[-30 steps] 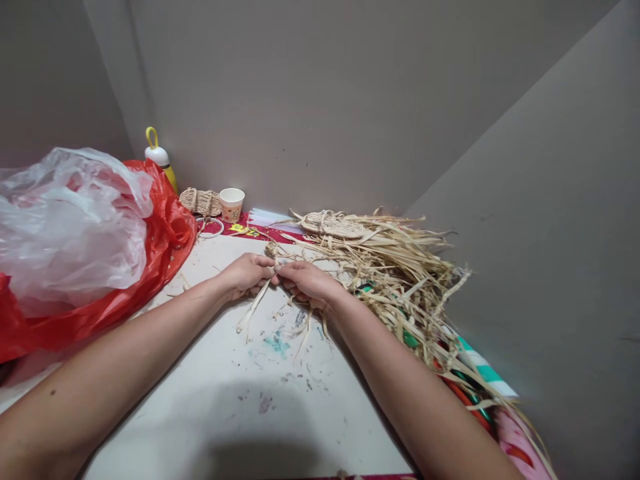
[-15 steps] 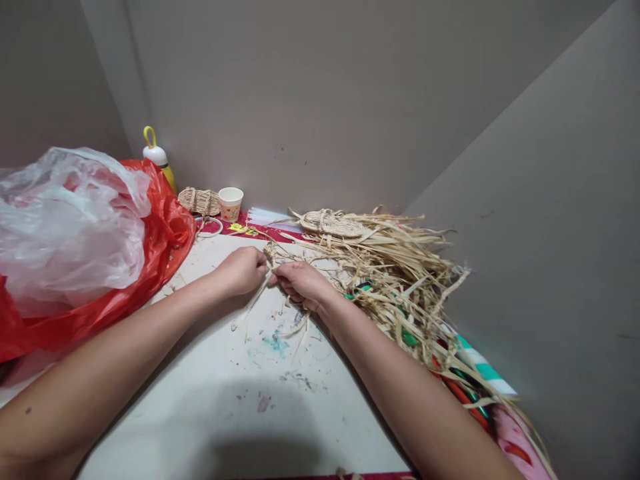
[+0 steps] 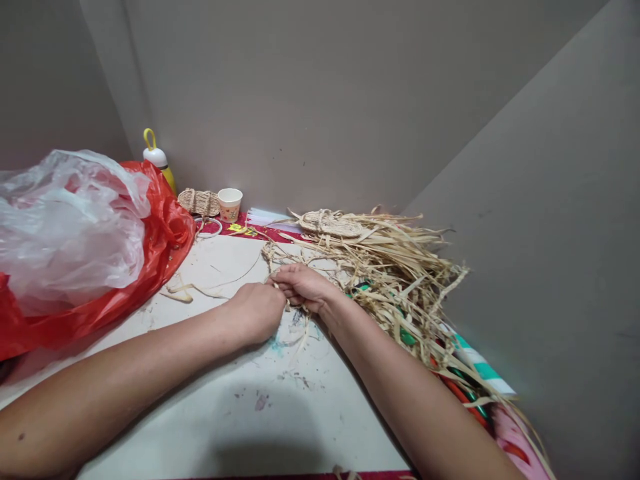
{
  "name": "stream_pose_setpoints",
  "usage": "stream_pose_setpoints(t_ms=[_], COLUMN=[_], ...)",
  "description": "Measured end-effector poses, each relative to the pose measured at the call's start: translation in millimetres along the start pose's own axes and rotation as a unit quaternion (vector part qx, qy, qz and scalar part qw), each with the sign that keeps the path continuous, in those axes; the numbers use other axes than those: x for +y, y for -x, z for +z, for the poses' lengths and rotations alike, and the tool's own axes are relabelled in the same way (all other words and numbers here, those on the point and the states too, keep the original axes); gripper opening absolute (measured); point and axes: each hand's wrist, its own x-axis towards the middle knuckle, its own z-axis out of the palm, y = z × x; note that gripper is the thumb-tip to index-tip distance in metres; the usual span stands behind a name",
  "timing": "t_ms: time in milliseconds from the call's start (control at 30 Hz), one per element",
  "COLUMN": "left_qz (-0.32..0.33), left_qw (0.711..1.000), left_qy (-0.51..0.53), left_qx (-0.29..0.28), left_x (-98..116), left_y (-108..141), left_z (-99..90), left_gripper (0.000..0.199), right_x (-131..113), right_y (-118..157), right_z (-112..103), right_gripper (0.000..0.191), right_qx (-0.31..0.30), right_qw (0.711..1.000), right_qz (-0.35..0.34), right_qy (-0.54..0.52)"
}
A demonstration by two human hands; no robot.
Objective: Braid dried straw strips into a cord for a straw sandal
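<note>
The left hand, back upward, has its fingers curled underneath, so whether it grips anything cannot be told; the right hand meets it, thumb and fingertips pinching a twisted straw cord that runs away from them over the pale surface. Both bare forearms slant inward from the lower corners. Just beyond the right forearm spreads a heap of straw, a woven straw sole lying on its far edge. Farther off stands an upright paper cup, its contents not visible, beside another woven sole. At far left, a red plastic bag surrounds a crumpled translucent bag, with a white-capped yellow bottle behind.
</note>
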Motion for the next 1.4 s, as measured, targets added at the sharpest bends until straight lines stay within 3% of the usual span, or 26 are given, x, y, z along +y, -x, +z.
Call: stream_pose_setpoints(t_ms=[67,133,167,233,267,333,433,567,667,767,900,1000,1100,1200,1400], left_qz=[0.034,0.040,0.039,0.058,0.045,-0.008,-0.067,-0.052,-0.051,-0.056,-0.052,-0.047,-0.046,-0.042,-0.045], left_qw=[0.989,0.984,0.991,0.991,0.990,0.997,0.982,0.985,0.990,0.993,0.992,0.990,0.988,0.988,0.982], left_qy=[-0.130,-0.139,-0.113,-0.075,-0.055,0.027,0.172,0.166,0.131,0.107,0.117,0.135,0.144,0.147,0.184], left_qx=[-0.054,-0.105,-0.059,0.094,0.123,0.071,-0.029,-0.013,-0.003,0.005,-0.001,0.005,0.012,0.027,0.022], left_x=[13.8,21.5,21.4,13.9,7.6,-5.2,-15.7,-15.7,-16.7,-20.4,-24.0,-24.8,-25.6,-26.2,-25.8], left_y=[5.5,4.3,0.9,-10.0,-16.1,-27.0,-35.2,-35.0,-34.7,-37.5,-42.5,-44.1,-44.5,-44.4,-43.3], left_z=[-15.4,-34.8,-43.6,-54.4,-55.5,-50.3,-36.0,-32.2,-38.0,-40.6,-37.0,-33.3,-30.8,-29.7,-30.1], left_gripper=[0.031,0.026,0.024,0.017,0.016,0.017,0.020,0.020,0.017,0.014,0.019,0.024,0.022,0.023,0.021], right_x=[-0.9,-2.0,-2.4,-2.6,-2.4,-2.0,-2.6,-4.9,-5.1,-4.6,-5.0,-5.0,-6.5,-12.0,-19.6], right_y=[0.3,0.5,0.4,-0.3,-0.9,-2.0,-2.1,0.9,2.9,4.4,7.2,10.3,14.8,21.3,34.0], right_z=[-3.2,-6.4,-7.8,-9.7,-10.3,-11.0,-11.5,-11.3,-10.1,-7.7,-1.9,3.7,6.7,4.4,8.9], right_gripper=[0.013,0.013,0.013,0.012,0.011,0.011,0.012,0.012,0.013,0.015,0.018,0.019,0.020,0.021,0.027], right_qx=[-0.011,-0.021,-0.029,-0.050,-0.060,-0.074,-0.089,-0.075,-0.058,0.001,0.088,0.124,0.140,0.146,0.142], right_qw=[1.000,1.000,0.999,0.998,0.997,0.995,0.994,0.997,0.995,0.964,0.863,0.809,0.777,0.767,0.809], right_qz=[0.004,0.001,0.001,0.006,0.009,0.010,0.001,0.002,-0.016,-0.095,-0.194,-0.206,-0.189,-0.182,-0.207], right_qy=[-0.007,-0.016,-0.022,-0.039,-0.049,-0.063,-0.056,-0.011,0.081,0.249,0.458,0.536,0.584,0.597,0.531])
